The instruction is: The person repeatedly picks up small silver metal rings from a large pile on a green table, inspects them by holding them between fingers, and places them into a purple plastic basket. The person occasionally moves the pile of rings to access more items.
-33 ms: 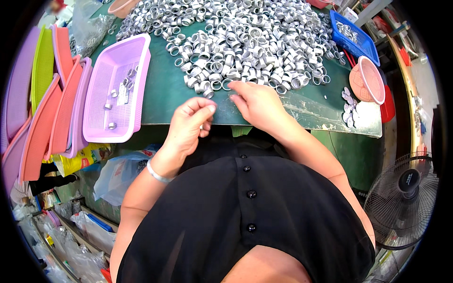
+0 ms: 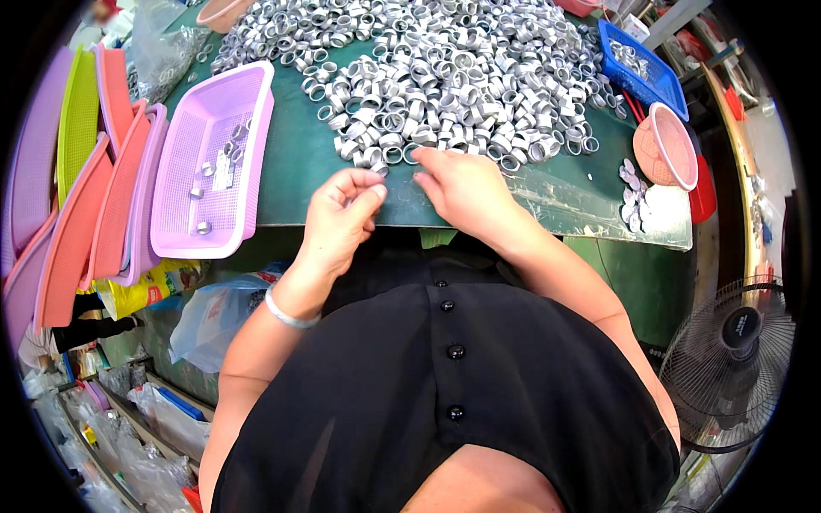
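Note:
A large heap of silver metal rings spreads over the green table. My right hand rests at the heap's near edge. Its index fingertip touches or nearly touches a ring, and the thumb stands apart below. Left of it, my left hand has its fingers curled. A small gap shows between its index finger and thumb, just below another ring; whether they touch I cannot tell. Nothing shows gripped in either hand. A lilac basket at the left holds several loose rings.
Stacked colored baskets stand at the far left. On the right are a blue basket, a pink round basket and flat silver discs. A black fan stands at lower right, a plastic bag below the table edge.
My left hand has moved slightly forward and left, its index finger lifting away from the thumb near the closest ring. My right hand has barely shifted.

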Available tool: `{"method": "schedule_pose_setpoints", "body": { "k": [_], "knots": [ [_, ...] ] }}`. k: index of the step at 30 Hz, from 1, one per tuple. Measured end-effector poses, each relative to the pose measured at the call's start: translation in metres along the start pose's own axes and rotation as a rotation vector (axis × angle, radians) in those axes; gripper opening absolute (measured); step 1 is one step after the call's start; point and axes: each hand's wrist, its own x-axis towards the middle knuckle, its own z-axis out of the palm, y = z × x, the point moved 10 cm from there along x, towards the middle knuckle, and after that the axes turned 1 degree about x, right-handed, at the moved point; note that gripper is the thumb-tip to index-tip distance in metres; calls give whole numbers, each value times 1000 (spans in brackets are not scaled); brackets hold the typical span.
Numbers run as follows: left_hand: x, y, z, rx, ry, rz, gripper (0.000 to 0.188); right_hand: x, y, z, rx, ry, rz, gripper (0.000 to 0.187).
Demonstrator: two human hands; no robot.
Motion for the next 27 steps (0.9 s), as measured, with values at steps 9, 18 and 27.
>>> {"method": "schedule_pose_setpoints", "body": {
  "k": [9,18,27],
  "knots": [
    [4,46,4,841,207,492,18,-9,-8,9,-95,-108,-53,20],
    [-10,60,18,1060,295,827,17,-10,-8,2,-83,-56,-30,23],
    [21,6,1,104,-50,24,6,-13,8,-2,660,-25,101,27]
  ]
}}
